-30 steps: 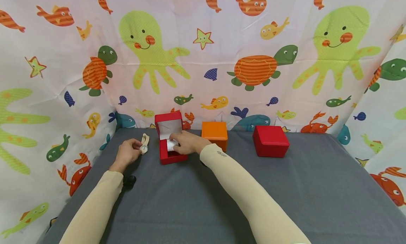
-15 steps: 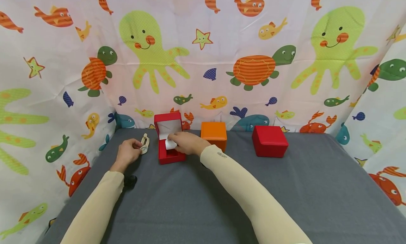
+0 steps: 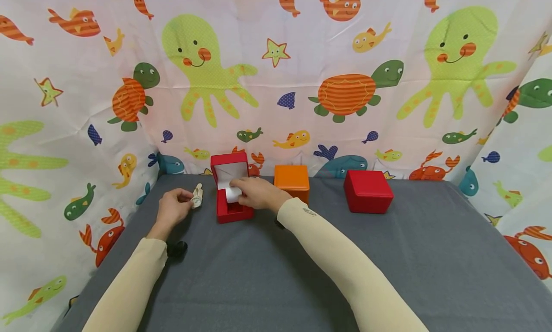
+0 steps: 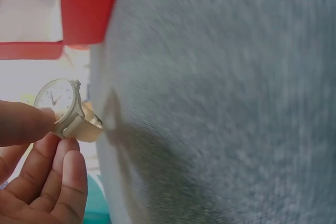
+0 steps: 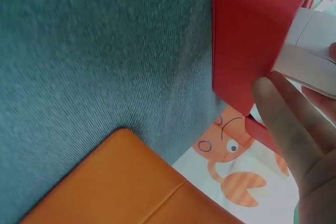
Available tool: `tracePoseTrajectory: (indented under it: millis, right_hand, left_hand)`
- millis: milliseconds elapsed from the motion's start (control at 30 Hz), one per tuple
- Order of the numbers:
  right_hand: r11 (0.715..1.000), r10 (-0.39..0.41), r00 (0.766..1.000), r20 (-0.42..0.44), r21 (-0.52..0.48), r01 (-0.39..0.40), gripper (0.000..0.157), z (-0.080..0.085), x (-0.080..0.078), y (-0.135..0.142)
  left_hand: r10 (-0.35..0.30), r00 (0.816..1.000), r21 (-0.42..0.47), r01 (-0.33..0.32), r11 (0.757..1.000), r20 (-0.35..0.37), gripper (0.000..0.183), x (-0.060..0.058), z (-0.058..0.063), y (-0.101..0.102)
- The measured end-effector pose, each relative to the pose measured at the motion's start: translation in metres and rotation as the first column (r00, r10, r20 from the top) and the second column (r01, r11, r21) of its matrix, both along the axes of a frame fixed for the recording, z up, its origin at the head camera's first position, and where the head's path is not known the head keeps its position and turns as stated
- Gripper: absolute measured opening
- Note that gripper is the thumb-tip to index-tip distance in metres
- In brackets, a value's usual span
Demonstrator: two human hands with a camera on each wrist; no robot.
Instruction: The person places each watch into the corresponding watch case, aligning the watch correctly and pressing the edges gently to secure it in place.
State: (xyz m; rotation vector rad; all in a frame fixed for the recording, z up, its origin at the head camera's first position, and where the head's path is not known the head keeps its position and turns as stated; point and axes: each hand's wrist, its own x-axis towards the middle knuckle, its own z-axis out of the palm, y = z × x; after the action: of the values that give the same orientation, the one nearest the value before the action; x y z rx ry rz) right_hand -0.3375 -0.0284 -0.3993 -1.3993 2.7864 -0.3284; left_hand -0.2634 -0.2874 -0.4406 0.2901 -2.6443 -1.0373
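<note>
My left hand (image 3: 174,208) pinches a wristwatch (image 3: 197,196) with a cream strap by its case. In the left wrist view the watch (image 4: 59,98) shows a white dial, thumb on its near edge and fingers beneath. To its right stands a red watch box (image 3: 235,215), lid up, white lining inside. My right hand (image 3: 261,194) reaches over that box and grips a white watch cushion (image 3: 233,194), raised partly above the dark well. Seen from the right wrist, the cushion (image 5: 310,32) sticks out past the box's red side wall (image 5: 257,30); its far end is cut off.
An orange box (image 3: 291,181), lid down, stands just right of the open one, behind my right wrist. Farther right sits a second red box (image 3: 368,192), also closed. Grey cloth (image 3: 241,274) covers the table, and a patterned curtain (image 3: 293,49) hangs behind.
The white cushion has come up slightly in my right hand, baring more of the box's well. In my left hand the watch has turned a little, its strap now looking narrower.
</note>
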Motion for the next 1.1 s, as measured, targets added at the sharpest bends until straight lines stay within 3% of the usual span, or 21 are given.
tracePoseTrajectory:
  millis: [300,433,533,633,800,867,1000,1100]
  right_hand:
    - [0.985,0.016,0.999,0.048,-0.174,-0.008,0.042,0.002,0.013,0.016]
    - [0.940,0.058,0.989,0.135,-0.341,-0.009,0.042,0.002,0.019,0.024]
    - [0.881,0.098,0.970,0.224,-0.472,0.020,0.038,-0.001,0.024,0.029]
    - [0.814,0.152,0.913,0.378,-0.573,0.102,0.034,-0.005,0.031,0.035]
    - [0.722,0.262,0.764,0.589,-0.646,0.250,0.032,-0.013,0.042,0.046]
    - [0.691,0.299,0.722,0.624,-0.663,0.287,0.033,-0.015,0.045,0.051]
    - [0.639,0.342,0.679,0.649,-0.691,0.338,0.035,-0.015,0.051,0.063]
    - [0.630,0.323,0.692,0.646,-0.692,0.352,0.035,-0.009,0.058,0.073]
  left_hand:
    - [0.018,0.999,0.141,-0.011,0.990,-0.043,0.019,0.018,0.015,0.017]
    - [0.023,0.998,0.256,-0.006,0.967,-0.063,0.022,0.027,0.025,0.030]
    - [0.008,0.997,0.343,0.017,0.939,-0.074,0.024,0.034,0.034,0.043]
    - [-0.016,0.996,0.391,0.049,0.919,-0.088,0.025,0.041,0.039,0.056]
    - [-0.045,0.994,0.420,0.085,0.904,-0.104,0.027,0.050,0.044,0.074]
    - [-0.064,0.992,0.430,0.104,0.897,-0.105,0.028,0.051,0.045,0.081]
    - [-0.120,0.988,0.475,0.153,0.867,-0.098,0.027,0.051,0.048,0.094]
    - [-0.165,0.981,0.509,0.194,0.839,-0.103,0.027,0.052,0.048,0.104]
